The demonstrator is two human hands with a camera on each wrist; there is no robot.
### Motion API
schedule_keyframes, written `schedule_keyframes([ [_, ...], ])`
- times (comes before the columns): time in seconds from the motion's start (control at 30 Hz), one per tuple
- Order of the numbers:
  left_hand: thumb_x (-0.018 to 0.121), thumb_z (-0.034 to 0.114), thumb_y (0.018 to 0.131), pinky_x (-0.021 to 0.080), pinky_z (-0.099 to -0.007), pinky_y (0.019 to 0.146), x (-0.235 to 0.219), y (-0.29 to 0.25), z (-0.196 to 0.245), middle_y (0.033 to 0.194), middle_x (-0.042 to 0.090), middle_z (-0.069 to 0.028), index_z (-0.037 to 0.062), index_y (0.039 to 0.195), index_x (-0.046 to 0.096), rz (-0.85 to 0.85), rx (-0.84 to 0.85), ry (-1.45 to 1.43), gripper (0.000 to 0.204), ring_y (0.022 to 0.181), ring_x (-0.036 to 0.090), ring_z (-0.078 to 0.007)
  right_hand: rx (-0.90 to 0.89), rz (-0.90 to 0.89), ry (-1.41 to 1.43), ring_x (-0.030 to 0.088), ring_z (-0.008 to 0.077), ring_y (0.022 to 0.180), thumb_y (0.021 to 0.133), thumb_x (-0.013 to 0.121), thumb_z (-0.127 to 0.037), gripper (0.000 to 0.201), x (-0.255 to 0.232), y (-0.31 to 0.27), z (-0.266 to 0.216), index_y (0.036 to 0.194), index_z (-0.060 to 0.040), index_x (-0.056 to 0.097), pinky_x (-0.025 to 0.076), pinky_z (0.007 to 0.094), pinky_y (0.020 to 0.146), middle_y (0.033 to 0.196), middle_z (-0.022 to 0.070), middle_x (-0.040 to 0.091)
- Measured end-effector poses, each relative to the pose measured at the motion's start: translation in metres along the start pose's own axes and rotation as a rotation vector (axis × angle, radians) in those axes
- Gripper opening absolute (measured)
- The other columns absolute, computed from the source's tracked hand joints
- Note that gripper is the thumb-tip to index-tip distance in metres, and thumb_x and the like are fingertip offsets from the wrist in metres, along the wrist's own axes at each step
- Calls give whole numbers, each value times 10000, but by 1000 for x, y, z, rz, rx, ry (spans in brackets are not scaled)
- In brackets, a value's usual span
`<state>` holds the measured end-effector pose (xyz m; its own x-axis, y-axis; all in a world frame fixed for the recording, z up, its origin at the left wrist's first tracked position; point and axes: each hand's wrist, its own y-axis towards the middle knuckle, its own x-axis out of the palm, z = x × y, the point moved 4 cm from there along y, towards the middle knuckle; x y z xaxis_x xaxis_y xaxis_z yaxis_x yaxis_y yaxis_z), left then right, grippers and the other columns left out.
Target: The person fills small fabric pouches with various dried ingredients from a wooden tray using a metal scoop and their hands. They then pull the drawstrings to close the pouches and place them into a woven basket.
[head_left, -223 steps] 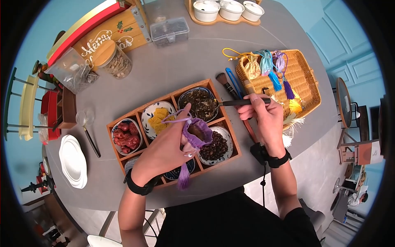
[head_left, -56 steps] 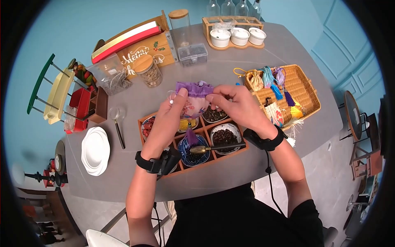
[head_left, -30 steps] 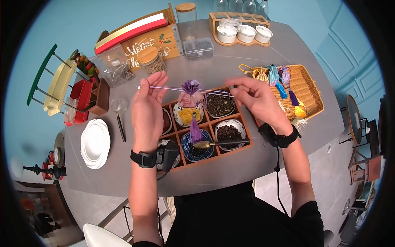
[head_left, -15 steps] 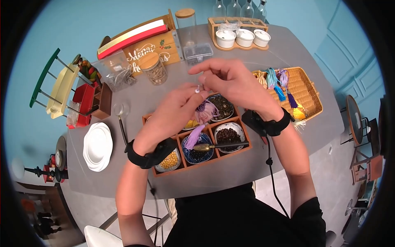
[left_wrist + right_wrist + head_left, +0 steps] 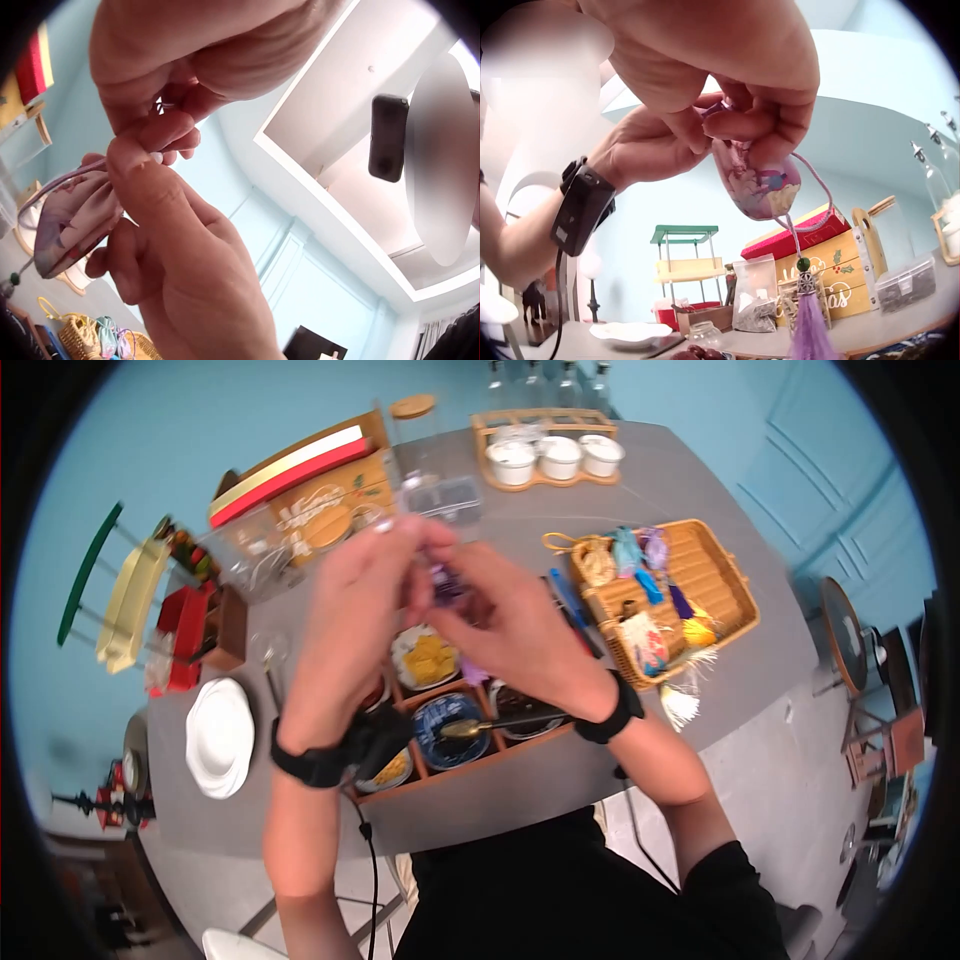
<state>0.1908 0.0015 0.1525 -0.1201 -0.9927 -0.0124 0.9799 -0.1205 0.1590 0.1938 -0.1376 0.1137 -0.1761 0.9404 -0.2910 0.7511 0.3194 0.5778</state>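
A small purple drawstring pouch [image 5: 757, 187] with a floral print hangs between both hands, its neck gathered. My right hand [image 5: 525, 635] pinches the pouch at its neck, as the right wrist view shows. My left hand [image 5: 350, 610] meets it there, thumb and fingers pinching the thin lilac cord [image 5: 162, 107]. A loop of cord curves beside the pouch, and below it dangle a green bead [image 5: 803, 264] and a purple tassel [image 5: 810, 322]. In the head view the hands cover most of the pouch and blur slightly.
Below the hands stands a divided wooden box [image 5: 480, 760] of patterned bowls with dried ingredients. A brass scoop [image 5: 465, 729] lies across it. To the right is a wicker basket [image 5: 735, 585] of tasselled pouches; to the left, white dishes [image 5: 220, 740]. Jars and lidded pots [image 5: 558, 458] stand behind.
The scoop has left my right hand and lies across the bowls. The pouch's mouth has been drawn closed, its cord stretched between the hands, which are now together at its neck.
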Motion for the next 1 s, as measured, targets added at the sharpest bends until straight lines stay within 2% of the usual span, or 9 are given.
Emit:
schedule_keyframes([
  [0.03, 488, 272, 1033, 356, -205, 537, -1, -2, 5, 715, 557, 17, 18, 1020, 672, 2, 8, -3, 314, 602, 463, -54, 197, -74, 244, 535, 34, 538, 894, 689, -56, 423, 0, -1, -2, 1294, -5, 559, 427, 216, 474, 856, 30, 604],
  [0.1, 460, 268, 1047, 353, -191, 549, -8, -7, 12, 840, 616, 1, 7, 1046, 654, 106, 9, -31, 325, 616, 457, -42, 164, -117, 207, 539, 67, 516, 896, 708, -108, 281, -4, -1, 2, 1163, -36, 656, 412, 232, 468, 772, 25, 594],
  [0.17, 477, 274, 1045, 375, -201, 578, -15, -6, 7, 868, 620, -17, 2, 1045, 639, 114, 51, -128, 317, 649, 463, -54, -128, 46, 39, 552, 103, 521, 887, 713, -129, 209, -10, -1, 1, 1071, -32, 694, 420, 259, 474, 748, 43, 593],
  [0.3, 501, 273, 1035, 435, -236, 699, 1, -6, 4, 1016, 648, -55, -6, 1139, 625, 95, 46, -200, 323, 822, 552, -87, -136, 38, -200, 573, 122, 546, 881, 712, -141, 182, -34, 3, -9, 1015, -18, 709, 435, 269, 494, 738, 60, 601],
  [0.43, 513, 232, 1026, 456, -272, 816, -11, -22, -14, 1163, 644, -79, 7, 1245, 597, 98, -65, 41, 325, 1014, 576, -123, 72, 55, -204, 608, 96, 524, 916, 667, -106, 151, -97, -2, 0, 996, 13, 713, 468, 240, 474, 734, 59, 639],
  [0.53, 520, 201, 1019, 458, -262, 783, -45, -47, -35, 1089, 658, -77, 22, 1241, 597, 97, -111, 57, 296, 912, 587, -117, 415, 153, -100, 598, 89, 513, 933, 650, -114, 168, -159, -18, 14, 983, 34, 711, 461, 232, 477, 715, 46, 636],
  [0.67, 539, 136, 1004, 438, -231, 679, -109, -80, -69, 861, 603, -24, 27, 1061, 622, 317, -88, 111, 148, 752, 548, -82, 552, 297, -309, 572, 68, 521, 960, 621, -184, 223, -241, -39, 48, 998, 10, 723, 438, 222, 508, 634, 6, 604],
  [0.77, 558, 136, 994, 458, -236, 703, -145, -97, -90, 972, 661, -72, 11, 1174, 630, 376, -133, 143, 231, 793, 591, -107, 648, 318, -503, 579, 82, 508, 940, 646, -215, 259, -299, -50, 82, 1003, 23, 726, 457, 247, 495, 606, 29, 621],
  [1.0, 549, 144, 995, 508, -279, 775, -114, -111, -101, 1117, 695, -139, -22, 1176, 636, 393, -190, 197, 260, 919, 662, -167, 714, 329, -796, 686, 177, 660, 878, 703, -302, 347, -358, -49, 223, 1042, 3, 720, 526, 313, 630, 734, 137, 705],
])
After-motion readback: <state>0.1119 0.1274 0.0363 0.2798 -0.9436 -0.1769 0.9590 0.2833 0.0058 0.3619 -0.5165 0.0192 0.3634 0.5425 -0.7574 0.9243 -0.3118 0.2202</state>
